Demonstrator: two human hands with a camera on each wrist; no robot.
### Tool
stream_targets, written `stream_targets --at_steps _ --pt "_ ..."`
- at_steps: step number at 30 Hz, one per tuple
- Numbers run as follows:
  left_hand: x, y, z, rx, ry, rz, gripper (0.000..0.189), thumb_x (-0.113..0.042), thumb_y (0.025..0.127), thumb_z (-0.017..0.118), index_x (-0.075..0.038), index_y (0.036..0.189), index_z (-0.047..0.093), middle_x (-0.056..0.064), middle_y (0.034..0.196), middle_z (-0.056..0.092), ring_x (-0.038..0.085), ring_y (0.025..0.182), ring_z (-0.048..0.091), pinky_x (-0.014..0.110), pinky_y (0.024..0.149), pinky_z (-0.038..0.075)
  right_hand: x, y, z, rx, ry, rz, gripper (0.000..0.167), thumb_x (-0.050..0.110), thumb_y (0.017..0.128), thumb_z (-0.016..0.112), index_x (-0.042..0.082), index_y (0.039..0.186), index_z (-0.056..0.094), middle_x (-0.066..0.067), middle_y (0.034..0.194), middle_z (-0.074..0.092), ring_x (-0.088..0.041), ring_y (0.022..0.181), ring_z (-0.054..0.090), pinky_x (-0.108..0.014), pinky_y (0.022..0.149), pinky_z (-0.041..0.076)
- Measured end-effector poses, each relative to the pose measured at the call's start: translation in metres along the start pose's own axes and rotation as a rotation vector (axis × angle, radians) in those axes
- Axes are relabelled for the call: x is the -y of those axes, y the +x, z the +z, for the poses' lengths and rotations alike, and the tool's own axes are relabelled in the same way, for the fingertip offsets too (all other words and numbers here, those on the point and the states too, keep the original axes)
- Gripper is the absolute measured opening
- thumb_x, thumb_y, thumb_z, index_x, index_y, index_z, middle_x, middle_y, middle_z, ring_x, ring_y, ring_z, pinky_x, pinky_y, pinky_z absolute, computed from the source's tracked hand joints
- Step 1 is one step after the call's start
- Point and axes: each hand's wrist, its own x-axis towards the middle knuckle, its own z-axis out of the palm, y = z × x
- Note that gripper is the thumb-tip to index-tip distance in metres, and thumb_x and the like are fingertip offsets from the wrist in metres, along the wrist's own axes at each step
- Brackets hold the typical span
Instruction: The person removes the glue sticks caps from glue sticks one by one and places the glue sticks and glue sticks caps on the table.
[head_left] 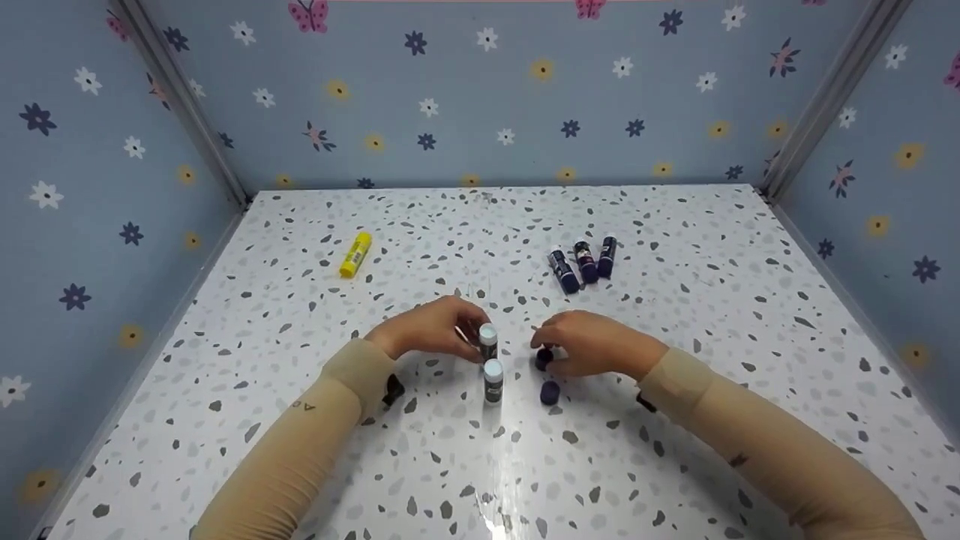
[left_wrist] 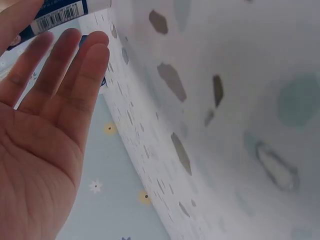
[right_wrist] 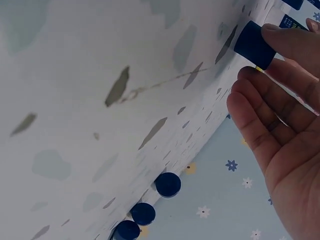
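Observation:
My left hand [head_left: 431, 328] holds an uncapped glue stick [head_left: 488, 345] upright on the table, between thumb and fingers. Its barcode label shows at the top of the left wrist view, where the other fingers stretch out below it. Just in front of it stands a second uncapped glue stick [head_left: 493, 384], white at the top. To the right, my right hand [head_left: 600, 345] pinches a dark blue cap [right_wrist: 255, 46] at the tabletop. A second dark blue cap [head_left: 550, 393] sits near that hand, untouched.
Three dark blue capped glue sticks [head_left: 585, 262] lie side by side at the back right. A yellow glue stick [head_left: 356, 255] lies at the back left. Flower-patterned panels [head_left: 480, 97] wall in the speckled table [head_left: 450, 472] at the back and sides.

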Motion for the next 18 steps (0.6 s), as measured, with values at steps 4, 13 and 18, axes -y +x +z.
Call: stream_targets --at_steps 4,13,18 --pt "0.002 -0.002 -0.006 -0.007 0.023 -0.029 0.032 -0.008 0.089 0.087 -0.011 0.119 0.079 0.004 0.116 0.08 0.018 0.105 0.075 0.037 0.097 0.061 0.0 -0.001 -0.004 -0.011 -0.018 -0.02 0.034 0.01 0.091 0.081 0.001 0.124 0.077 -0.014 0.117 0.08 -0.032 0.106 0.077 -0.049 0.097 0.062" --pt "-0.002 -0.005 -0.023 -0.045 0.075 -0.065 0.033 -0.013 0.093 0.084 -0.006 0.125 0.077 0.011 0.12 0.078 0.024 0.11 0.075 0.038 0.09 0.062 0.001 0.0 -0.022 -0.054 -0.044 -0.053 0.031 0.009 0.093 0.08 0.0 0.122 0.077 -0.017 0.112 0.079 -0.032 0.1 0.077 -0.049 0.091 0.063" --pt "-0.001 -0.007 -0.032 -0.09 0.122 -0.052 0.032 -0.01 0.095 0.081 0.0 0.125 0.075 0.018 0.126 0.076 0.03 0.113 0.074 0.047 0.102 0.06 0.003 0.0 -0.033 -0.092 -0.073 -0.037 0.03 0.011 0.094 0.082 0.001 0.122 0.078 -0.015 0.115 0.079 -0.032 0.103 0.076 -0.049 0.092 0.063"
